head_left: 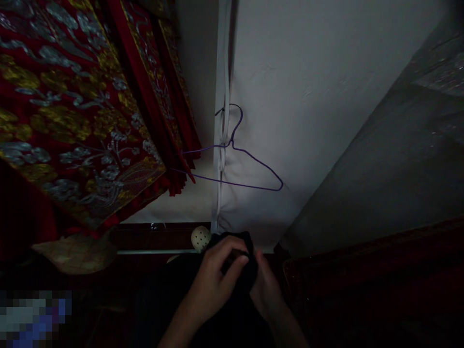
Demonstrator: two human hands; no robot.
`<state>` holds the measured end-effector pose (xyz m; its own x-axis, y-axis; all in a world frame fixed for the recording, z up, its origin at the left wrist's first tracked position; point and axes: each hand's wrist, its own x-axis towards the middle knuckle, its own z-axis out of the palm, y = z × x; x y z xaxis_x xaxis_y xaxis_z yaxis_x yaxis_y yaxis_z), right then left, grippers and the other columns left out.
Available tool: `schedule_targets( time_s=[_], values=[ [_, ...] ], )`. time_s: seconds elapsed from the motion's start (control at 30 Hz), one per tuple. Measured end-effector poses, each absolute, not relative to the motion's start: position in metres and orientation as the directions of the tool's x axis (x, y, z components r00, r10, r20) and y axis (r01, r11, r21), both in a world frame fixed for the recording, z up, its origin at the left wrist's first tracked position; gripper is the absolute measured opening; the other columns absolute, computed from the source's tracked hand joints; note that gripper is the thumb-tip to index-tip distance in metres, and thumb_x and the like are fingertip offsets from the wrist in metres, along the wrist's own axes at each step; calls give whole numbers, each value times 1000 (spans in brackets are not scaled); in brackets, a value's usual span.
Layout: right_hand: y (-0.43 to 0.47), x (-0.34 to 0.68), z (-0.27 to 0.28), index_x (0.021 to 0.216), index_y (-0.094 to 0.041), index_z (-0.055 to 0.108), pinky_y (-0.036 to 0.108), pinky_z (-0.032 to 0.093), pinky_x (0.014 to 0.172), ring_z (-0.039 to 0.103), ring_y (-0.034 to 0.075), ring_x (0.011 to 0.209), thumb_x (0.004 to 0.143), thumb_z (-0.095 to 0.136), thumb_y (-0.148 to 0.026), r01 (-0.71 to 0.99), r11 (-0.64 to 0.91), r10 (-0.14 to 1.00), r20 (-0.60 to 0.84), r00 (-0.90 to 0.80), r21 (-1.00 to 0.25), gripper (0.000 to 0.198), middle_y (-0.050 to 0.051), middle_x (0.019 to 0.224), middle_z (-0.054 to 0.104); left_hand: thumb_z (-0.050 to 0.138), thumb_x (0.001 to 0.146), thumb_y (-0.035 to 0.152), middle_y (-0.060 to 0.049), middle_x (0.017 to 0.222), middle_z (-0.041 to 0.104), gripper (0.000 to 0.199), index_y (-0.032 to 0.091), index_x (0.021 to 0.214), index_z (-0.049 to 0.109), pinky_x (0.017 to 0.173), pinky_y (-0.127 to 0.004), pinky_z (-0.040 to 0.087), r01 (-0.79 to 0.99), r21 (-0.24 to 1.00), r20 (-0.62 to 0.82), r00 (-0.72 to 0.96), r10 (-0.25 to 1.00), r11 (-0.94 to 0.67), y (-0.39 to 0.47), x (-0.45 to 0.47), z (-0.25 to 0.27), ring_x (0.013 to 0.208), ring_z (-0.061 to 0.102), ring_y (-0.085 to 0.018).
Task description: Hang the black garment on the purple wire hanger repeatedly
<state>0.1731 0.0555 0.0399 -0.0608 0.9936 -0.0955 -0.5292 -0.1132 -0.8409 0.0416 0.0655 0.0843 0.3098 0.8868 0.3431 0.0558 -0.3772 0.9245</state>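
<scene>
Low in the middle of the head view, my left hand (222,270) is closed, fingers curled and thumb pressed in, around a bunched black cloth (248,278). On the cloth's other side is my right hand (267,289), with most of its fingers hidden by the dark fabric; it appears to grip the cloth too. What kind of garment it is cannot be made out in the dim light. Above both hands, apart from them, a purple wire hanger (253,186) hangs against the wall by its hook.
Red cloth with gold and silver embroidery (83,111) hangs at left, covering the hanger's left end. White cords or a pipe (226,63) run down the pale wall (308,72). A cream clog with holes (200,238) lies below. A dark red edge (362,270) is at right.
</scene>
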Motion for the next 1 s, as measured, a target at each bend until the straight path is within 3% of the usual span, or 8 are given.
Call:
schedule_targets(
  time_s=[0.13, 0.23, 0.3, 0.43, 0.57, 0.77, 0.9, 1.0],
  values=[
    [60, 177, 66, 109, -30, 72, 41, 52, 95, 65, 27, 113, 68, 84, -58, -457, -136, 976, -40, -213, -879, 51, 5, 110, 72, 55, 99, 30, -10, 128, 64, 17, 27, 109, 68, 104, -40, 47, 268, 760, 498, 345, 795, -593, 78, 33, 113, 123, 59, -25],
    [74, 196, 92, 104, -27, 74, 36, 56, 77, 69, 24, 89, 67, 88, -38, -191, -109, 931, -32, -364, -975, 41, 3, 93, 73, 51, 100, 37, -10, 143, 57, 36, 30, 135, 60, 112, -43, 42, 248, 807, 392, 454, 800, -536, 96, 20, 125, 134, 52, -27],
    [85, 212, 111, 89, -24, 76, 31, 53, 64, 66, 20, 72, 66, 87, -34, -30, -21, 923, -8, -384, -999, 28, 1, 79, 71, 45, 102, 42, -9, 133, 66, 43, 29, 142, 57, 108, -42, 46, 185, 865, 306, 543, 782, -467, 105, 15, 124, 125, 60, -26],
    [108, 240, 155, 78, -22, 75, 27, 45, 53, 62, 18, 62, 65, 83, -28, 143, 178, 970, 149, -192, -974, 16, 0, 70, 68, 50, 99, 46, -5, 93, 75, 36, 23, 105, 77, 83, -33, 55, 197, 900, 209, 590, 780, -390, 116, 9, 107, 88, 69, -23],
    [141, 242, 185, 76, -23, 72, 26, 43, 57, 59, 16, 63, 70, 67, -18, 208, 470, 882, 461, -96, -858, 9, -1, 70, 67, 64, 92, 44, -4, 88, 73, 27, 20, 89, 76, 77, -28, 51, 329, 866, 224, 418, 881, -376, 125, -10, 88, 83, 66, -21],
    [211, 182, 142, 95, -27, 70, 34, 48, 95, 65, 20, 100, 87, 56, -35, 181, 481, 870, 492, 20, -858, 18, 1, 86, 71, 71, 86, 46, -2, 79, 70, 30, 17, 83, 74, 68, -26, 49, 307, 927, 186, 125, 974, -217, 123, -37, 62, 73, 63, -19],
    [242, 163, 92, 78, -23, 68, 34, 52, 82, 67, 23, 85, 84, 55, -50, 217, 347, 928, 367, 60, -913, 30, 4, 76, 70, 67, 87, 53, -1, 74, 67, 40, 14, 82, 73, 62, -24, 45, 298, 945, 137, 8, 991, -133, 113, -48, 55, 69, 59, -17],
    [240, 186, 74, 70, -22, 67, 32, 51, 74, 67, 23, 79, 82, 59, -51, 312, 421, 865, 481, 146, -852, 32, 4, 72, 70, 62, 90, 54, -2, 81, 71, 42, 14, 85, 73, 68, -24, 47, 436, 890, 107, 94, 990, -137, 110, -63, 52, 76, 62, -18]
  ],
)
